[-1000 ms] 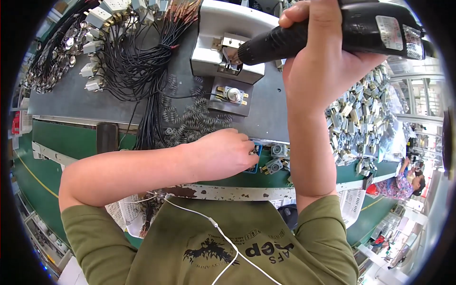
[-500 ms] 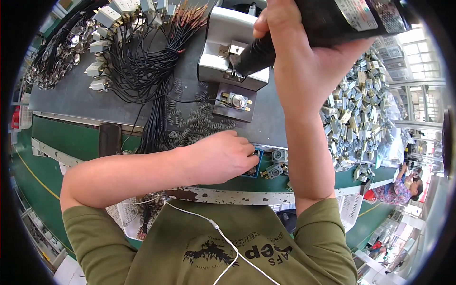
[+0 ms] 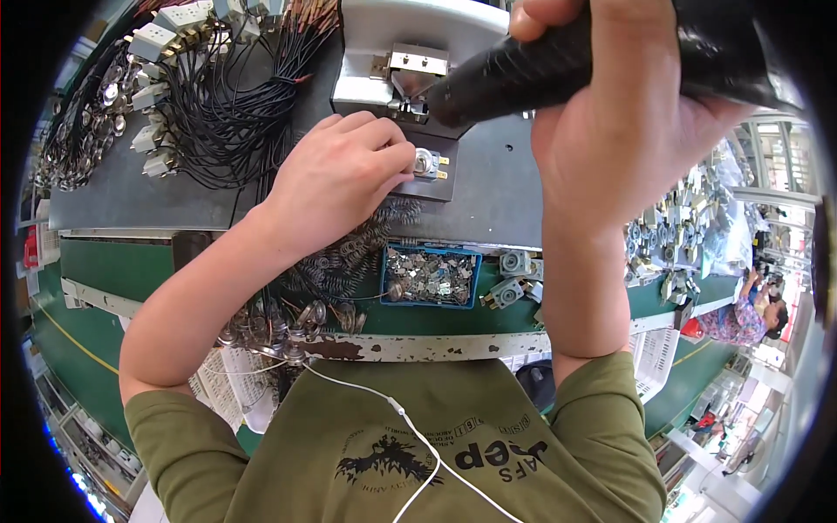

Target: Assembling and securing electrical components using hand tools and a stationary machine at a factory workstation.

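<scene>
The black tool (image 3: pixel 523 78), gripped in the right hand (image 3: pixel 632 131), runs roughly left to right, tip leftmost. The left hand (image 3: pixel 344 179) is nearer the block (image 3: pixel 442 190) (fingers curled, any grasp hidden); the part (image 3: pixel 425 164) sits there, just right of its fingertips.

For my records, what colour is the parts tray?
The tray is blue; head view shows it best.
</scene>
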Available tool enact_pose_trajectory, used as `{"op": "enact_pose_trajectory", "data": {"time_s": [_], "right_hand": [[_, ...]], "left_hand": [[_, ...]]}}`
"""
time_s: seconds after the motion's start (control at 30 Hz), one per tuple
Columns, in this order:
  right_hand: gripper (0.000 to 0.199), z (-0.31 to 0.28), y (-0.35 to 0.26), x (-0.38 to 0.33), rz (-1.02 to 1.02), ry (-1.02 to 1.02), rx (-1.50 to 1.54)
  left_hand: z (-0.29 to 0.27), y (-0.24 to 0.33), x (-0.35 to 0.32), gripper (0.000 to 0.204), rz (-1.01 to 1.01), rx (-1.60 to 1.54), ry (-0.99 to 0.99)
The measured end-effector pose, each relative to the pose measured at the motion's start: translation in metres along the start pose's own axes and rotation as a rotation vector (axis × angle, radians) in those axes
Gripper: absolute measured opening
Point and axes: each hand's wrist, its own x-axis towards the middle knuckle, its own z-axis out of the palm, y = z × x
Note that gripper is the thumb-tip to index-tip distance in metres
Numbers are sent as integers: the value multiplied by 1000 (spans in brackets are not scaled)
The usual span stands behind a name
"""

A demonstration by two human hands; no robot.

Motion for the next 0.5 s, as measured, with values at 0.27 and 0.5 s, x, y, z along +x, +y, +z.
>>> {"op": "enact_pose_trajectory", "data": {"time_s": [0.27,0.5], "right_hand": [[15,10,0,-7,42,10,-14],[14,20,-7,-8,109,38,26]], "left_hand": [[-5,4,-3,13,-15,110,-30],[-5,6,-4,13,-15,168,-15]]}}
